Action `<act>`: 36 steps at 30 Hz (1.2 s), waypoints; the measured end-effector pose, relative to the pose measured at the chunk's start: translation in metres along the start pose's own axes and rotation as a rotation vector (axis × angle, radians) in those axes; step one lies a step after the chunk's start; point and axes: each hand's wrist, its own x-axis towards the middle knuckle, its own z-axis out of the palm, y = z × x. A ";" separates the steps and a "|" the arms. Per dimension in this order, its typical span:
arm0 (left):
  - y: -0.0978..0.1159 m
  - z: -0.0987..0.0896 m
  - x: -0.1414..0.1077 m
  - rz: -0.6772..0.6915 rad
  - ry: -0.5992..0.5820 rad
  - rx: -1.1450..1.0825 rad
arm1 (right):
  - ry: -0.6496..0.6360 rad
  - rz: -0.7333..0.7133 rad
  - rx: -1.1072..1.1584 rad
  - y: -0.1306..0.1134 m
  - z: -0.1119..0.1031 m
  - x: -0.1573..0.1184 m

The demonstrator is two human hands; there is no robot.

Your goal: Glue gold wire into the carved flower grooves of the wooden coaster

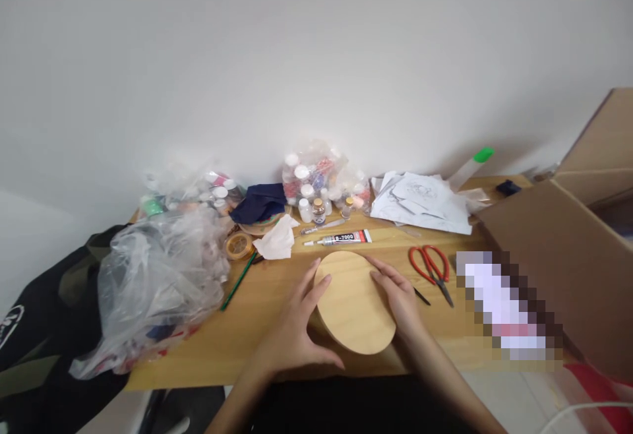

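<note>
Head view: at the middle of the wooden table (208,351), close to its front edge, a person had a pale oval wooden board (353,305) between both hands. The right hand (401,294) curled round the board's right side, one digit on its face and the rest partly out of sight, so that side looked held. The left hand (299,318) was wide open, fingertips against the upper left rim, thumb spread apart below. Whether the board touched the tabletop or was raised, I couldn't tell.

To my mind the likeliest trouble was a slip: with the left thumb gripping nothing, the board could swing out of the right hand and slide over the front edge. A careless elbow to the right might knock the red-handled cutters (440,281), lying points toward that edge, or the dark slim tool (422,297) just beside the right hand. Pushing the board toward the back edge could shove the B-7000 tube (346,237) into the small corked bottle (319,213) and tip it. To the left, the green pencil (240,280) could roll if bumped.
</note>
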 end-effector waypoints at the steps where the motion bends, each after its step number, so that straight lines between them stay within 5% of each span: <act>1: 0.001 0.000 0.001 0.037 0.046 -0.001 | -0.023 0.035 0.028 -0.004 0.000 -0.001; 5: 0.001 0.007 0.008 0.091 0.286 -0.072 | -0.104 0.086 0.106 -0.017 0.002 -0.008; 8: 0.002 0.006 0.010 -0.185 0.360 -0.234 | -0.188 0.052 0.128 -0.022 0.000 -0.014; 10: 0.003 -0.003 0.008 -0.376 0.333 -0.300 | -0.291 0.002 0.120 -0.025 -0.003 -0.018; 14: 0.006 -0.020 0.001 -0.487 0.246 -0.287 | -0.433 -0.056 0.121 -0.028 -0.005 -0.022; 21: 0.014 -0.007 -0.004 -0.642 0.083 -0.412 | -0.266 0.005 0.260 -0.020 0.006 -0.017; 30: 0.013 -0.003 0.013 -0.714 0.101 -0.562 | -0.213 0.014 0.196 -0.016 -0.010 -0.007; 36: 0.012 -0.003 0.012 -0.669 0.000 -0.609 | -0.278 -0.039 -0.191 -0.019 -0.019 -0.009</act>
